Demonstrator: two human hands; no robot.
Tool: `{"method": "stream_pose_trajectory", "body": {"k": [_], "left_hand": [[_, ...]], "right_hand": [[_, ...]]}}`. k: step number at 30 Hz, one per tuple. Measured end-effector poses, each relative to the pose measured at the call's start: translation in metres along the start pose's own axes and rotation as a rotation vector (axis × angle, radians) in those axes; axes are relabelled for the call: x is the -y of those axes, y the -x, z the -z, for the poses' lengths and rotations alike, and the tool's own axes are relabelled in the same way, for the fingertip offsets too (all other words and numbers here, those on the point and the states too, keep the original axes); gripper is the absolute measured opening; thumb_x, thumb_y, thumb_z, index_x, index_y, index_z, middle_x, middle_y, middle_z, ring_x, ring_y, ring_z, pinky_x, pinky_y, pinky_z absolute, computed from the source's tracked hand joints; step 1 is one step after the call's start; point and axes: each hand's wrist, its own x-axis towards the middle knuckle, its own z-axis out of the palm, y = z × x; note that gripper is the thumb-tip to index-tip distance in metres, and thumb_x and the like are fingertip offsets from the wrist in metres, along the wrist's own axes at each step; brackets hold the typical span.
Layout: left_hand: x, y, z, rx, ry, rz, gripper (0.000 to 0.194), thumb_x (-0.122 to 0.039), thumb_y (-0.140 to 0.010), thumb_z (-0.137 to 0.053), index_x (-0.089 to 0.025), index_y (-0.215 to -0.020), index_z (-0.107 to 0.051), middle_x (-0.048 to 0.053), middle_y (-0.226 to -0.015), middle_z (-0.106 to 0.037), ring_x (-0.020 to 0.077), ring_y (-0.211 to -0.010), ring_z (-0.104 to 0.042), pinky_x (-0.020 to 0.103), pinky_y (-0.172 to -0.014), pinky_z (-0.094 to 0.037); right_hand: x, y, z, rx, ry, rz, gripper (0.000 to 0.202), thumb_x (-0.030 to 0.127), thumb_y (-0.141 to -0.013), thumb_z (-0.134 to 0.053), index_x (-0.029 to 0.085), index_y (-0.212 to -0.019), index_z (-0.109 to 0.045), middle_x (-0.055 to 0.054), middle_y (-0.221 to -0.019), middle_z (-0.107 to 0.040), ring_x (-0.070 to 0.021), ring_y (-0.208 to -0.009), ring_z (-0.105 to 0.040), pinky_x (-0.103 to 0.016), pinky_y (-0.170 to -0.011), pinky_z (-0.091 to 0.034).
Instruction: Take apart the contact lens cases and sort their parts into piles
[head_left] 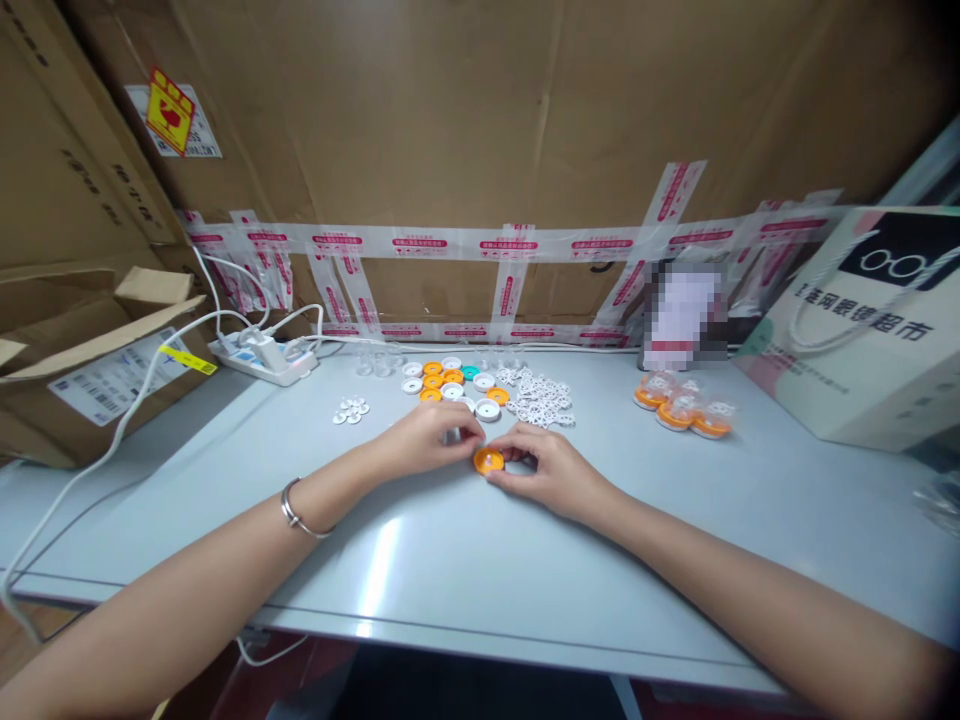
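Orange cap (489,461), hollow side up

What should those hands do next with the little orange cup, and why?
I'd have the left hand gently press the middle of the orange cup, as a small piece, too blurred to identify, seems to sit there. The right hand holds the cup's side, so it could probably steady it.

Bag (840,350): "眼镜超市"; carton (420,120): fragile sign (170,111)
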Motion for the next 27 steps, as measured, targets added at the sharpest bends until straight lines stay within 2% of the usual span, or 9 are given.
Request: {"method": "stream_pose_trajectory", "body": {"k": [3,6,8,9,11,13,15,20,27], "left_hand": [[0.016,0.004,0.030,-0.083,-0.035,0.109,0.015,-0.019,-0.079,-0.049,-0.013,-0.082,-0.062,0.004,-0.080,-0.066,0.0109,-0.073,-0.058,0.021,-0.070,-0.043],[0.047,0.022,0.078,-0.070,-0.273,0.320,0.016,-0.022,-0.074,-0.050,-0.013,-0.078,-0.063,0.003,-0.075,-0.066,0.0132,-0.069,-0.058,0.021,-0.066,-0.042],[0.070,0.039,0.108,-0.025,-0.476,0.516,0.016,-0.022,-0.069,-0.051,-0.014,-0.075,-0.064,0.004,-0.074,-0.066,0.0150,-0.067,-0.057,0.022,-0.063,-0.040],[0.082,0.048,0.119,0.037,-0.537,0.625,0.016,-0.022,-0.067,-0.051,-0.015,-0.073,-0.064,0.003,-0.071,-0.065,0.0159,-0.065,-0.057,0.022,-0.060,-0.038],[0.100,0.062,0.132,0.173,-0.601,0.761,0.016,-0.020,-0.063,-0.049,-0.016,-0.068,-0.064,0.003,-0.067,-0.064,0.0164,-0.063,-0.056,0.022,-0.056,-0.036],[0.112,0.071,0.133,0.268,-0.628,0.825,0.015,-0.020,-0.060,-0.049,-0.017,-0.065,-0.063,0.002,-0.066,-0.063,0.0159,-0.060,-0.054,0.022,-0.054,-0.034],[0.118,0.073,0.128,0.310,-0.639,0.846,0.014,-0.020,-0.059,-0.049,-0.018,-0.063,-0.061,0.001,-0.063,-0.062,0.0152,-0.058,-0.053,0.023,-0.053,-0.033],[0.120,0.067,0.116,0.332,-0.644,0.850,0.014,-0.018,-0.056,-0.050,-0.018,-0.062,-0.063,0.003,-0.063,-0.061,0.0161,-0.060,-0.052,0.023,-0.052,-0.032],[0.116,0.066,0.114,0.352,-0.618,0.839,0.015,-0.020,-0.056,-0.050,-0.018,-0.062,-0.064,0.003,-0.064,-0.063,0.0165,-0.061,-0.053,0.023,-0.053,-0.032]], "right_hand": [[0.002,0.000,0.001,0.006,-0.004,-0.030,0.018,0.023,-0.070,-0.064,0.017,-0.087,-0.067,-0.004,-0.078,-0.059,-0.0139,-0.071,-0.057,-0.026,-0.067,-0.046],[0.004,0.000,0.001,0.009,-0.004,-0.038,0.018,0.023,-0.070,-0.064,0.017,-0.087,-0.067,-0.004,-0.079,-0.060,-0.0141,-0.072,-0.057,-0.027,-0.068,-0.046],[0.003,0.001,0.001,0.008,-0.006,-0.029,0.019,0.024,-0.071,-0.063,0.018,-0.088,-0.067,-0.004,-0.080,-0.060,-0.0139,-0.072,-0.057,-0.027,-0.068,-0.046],[0.002,0.001,0.001,0.006,-0.008,-0.024,0.019,0.024,-0.071,-0.063,0.018,-0.088,-0.067,-0.004,-0.080,-0.060,-0.0138,-0.072,-0.056,-0.027,-0.068,-0.046],[0.001,0.001,0.001,0.008,-0.004,-0.014,0.020,0.024,-0.072,-0.062,0.019,-0.090,-0.067,-0.003,-0.079,-0.059,-0.0137,-0.072,-0.056,-0.027,-0.068,-0.046],[0.000,0.002,0.001,0.007,0.004,-0.007,0.020,0.024,-0.072,-0.062,0.019,-0.090,-0.066,-0.003,-0.079,-0.058,-0.0137,-0.072,-0.055,-0.027,-0.068,-0.046],[-0.001,0.002,0.001,0.007,0.008,-0.003,0.019,0.024,-0.072,-0.062,0.020,-0.090,-0.066,-0.003,-0.079,-0.058,-0.0138,-0.072,-0.055,-0.027,-0.068,-0.045],[0.000,0.002,0.000,0.004,0.000,-0.003,0.018,0.023,-0.072,-0.062,0.019,-0.088,-0.065,-0.003,-0.080,-0.058,-0.0136,-0.073,-0.055,-0.027,-0.069,-0.045],[0.001,0.002,0.002,0.001,0.001,0.007,0.017,0.023,-0.071,-0.061,0.018,-0.088,-0.065,-0.003,-0.079,-0.059,-0.0135,-0.072,-0.055,-0.027,-0.069,-0.045]]}}
